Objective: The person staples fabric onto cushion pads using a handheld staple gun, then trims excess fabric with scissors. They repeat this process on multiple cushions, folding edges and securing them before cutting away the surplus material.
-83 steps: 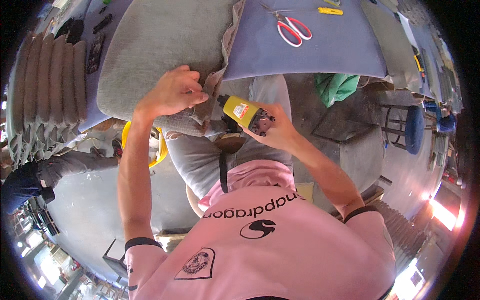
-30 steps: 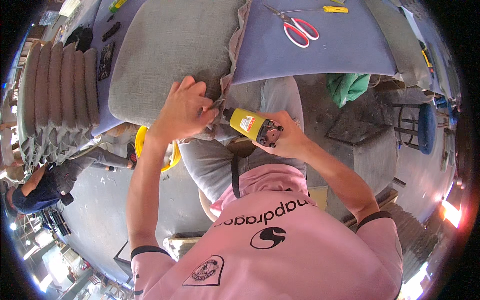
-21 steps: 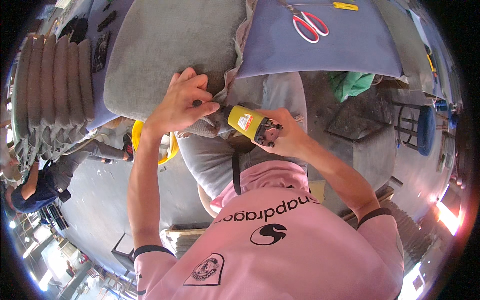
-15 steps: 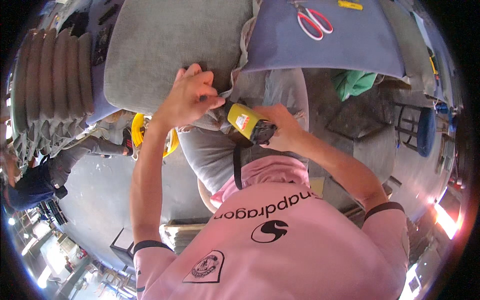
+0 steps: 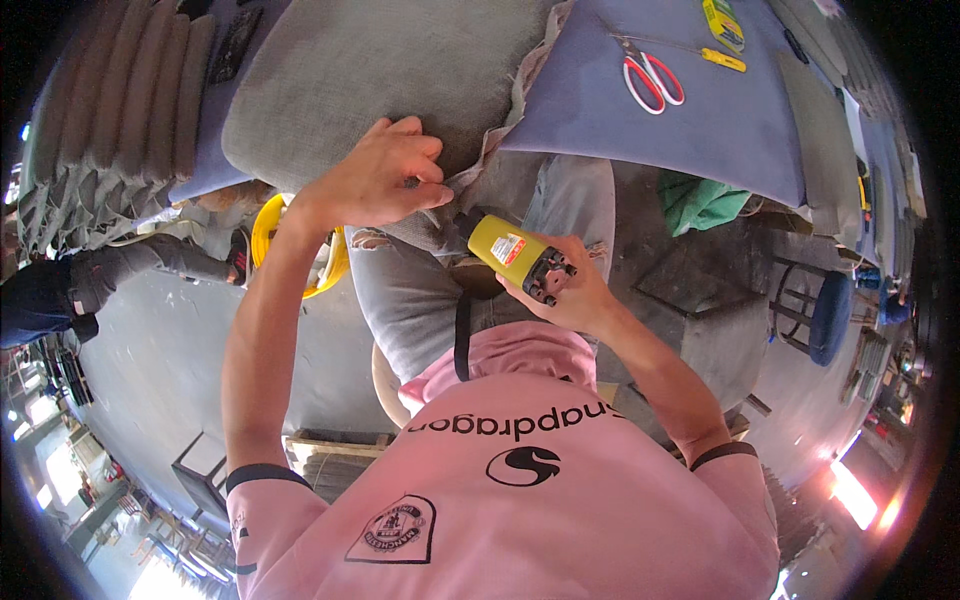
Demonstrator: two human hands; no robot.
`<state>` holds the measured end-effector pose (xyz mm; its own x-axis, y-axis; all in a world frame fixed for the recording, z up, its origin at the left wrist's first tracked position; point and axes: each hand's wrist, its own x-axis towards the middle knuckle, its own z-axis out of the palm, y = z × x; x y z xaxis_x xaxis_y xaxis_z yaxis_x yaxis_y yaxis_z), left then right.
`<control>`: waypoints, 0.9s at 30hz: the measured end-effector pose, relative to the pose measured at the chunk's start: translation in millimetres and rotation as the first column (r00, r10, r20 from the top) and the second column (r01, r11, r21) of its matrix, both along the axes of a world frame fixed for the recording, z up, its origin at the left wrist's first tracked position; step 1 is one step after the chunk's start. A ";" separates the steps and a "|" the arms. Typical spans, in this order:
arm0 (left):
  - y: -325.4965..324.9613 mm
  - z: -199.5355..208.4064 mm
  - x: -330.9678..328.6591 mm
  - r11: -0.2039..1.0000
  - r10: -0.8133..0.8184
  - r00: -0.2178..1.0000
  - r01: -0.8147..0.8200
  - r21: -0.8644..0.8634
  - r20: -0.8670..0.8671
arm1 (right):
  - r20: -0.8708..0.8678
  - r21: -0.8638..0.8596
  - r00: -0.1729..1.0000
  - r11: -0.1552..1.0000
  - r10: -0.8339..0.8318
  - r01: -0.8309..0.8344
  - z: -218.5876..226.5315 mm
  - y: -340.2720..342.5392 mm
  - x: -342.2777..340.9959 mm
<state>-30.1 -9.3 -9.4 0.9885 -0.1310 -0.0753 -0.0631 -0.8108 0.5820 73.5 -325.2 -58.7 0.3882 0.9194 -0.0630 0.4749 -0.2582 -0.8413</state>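
Observation:
A grey fabric-covered cushion (image 5: 330, 90) lies at the edge of the blue-topped table, its loose fabric edge (image 5: 500, 125) running down the right side. My left hand (image 5: 385, 180) is at the cushion's near edge with its fingers curled, thumb and forefinger closed on the fabric there. In my right hand (image 5: 580, 295) is a yellow staple gun (image 5: 505, 245) with a black rear end. Its dark nose points toward the fabric just right of my left thumb; whether it touches cannot be made out. The right fingers are partly hidden behind the tool.
Red-and-white-handled scissors (image 5: 655, 85), a yellow-handled screwdriver (image 5: 723, 60) and a yellow box (image 5: 723, 24) lie on the blue table (image 5: 570, 90). Stacked grey cushions (image 5: 140, 110) stand left, above a coiled yellow hose (image 5: 263, 240) and another person's leg (image 5: 170, 265). Green cloth (image 5: 700, 205) hangs right.
The staple gun has pulled back slightly down and right, away from the fabric edge. My left hand keeps its hold. The whole view has shifted a little, showing more of the table.

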 end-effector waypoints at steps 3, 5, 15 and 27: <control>-4.4 2.1 -0.3 0.999 0.035 0.999 -0.035 -0.010 -0.031 | 0.212 0.080 0.977 0.996 0.022 -0.039 -8.5 -1.7 -1.0; -5.4 -0.6 -3.9 0.998 0.051 0.999 -0.051 -0.029 -0.016 | 0.076 -0.043 0.996 0.998 0.047 -0.044 8.7 5.4 3.7; -22.6 -24.6 -21.2 0.979 0.034 0.986 -0.065 0.192 0.165 | -0.059 -0.221 0.998 0.975 0.014 -0.027 -22.0 13.1 10.2; -62.4 -44.1 -81.4 0.722 0.458 0.760 -0.620 0.306 0.461 | 0.679 0.041 0.613 0.855 -0.404 0.517 20.1 -62.6 282.8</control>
<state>-111.5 -71.7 -53.5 0.8472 0.3967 0.3533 0.3424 -0.9163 0.2077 356.3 -387.8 -38.6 0.7510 0.6090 0.2553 0.6602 -0.6865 -0.3048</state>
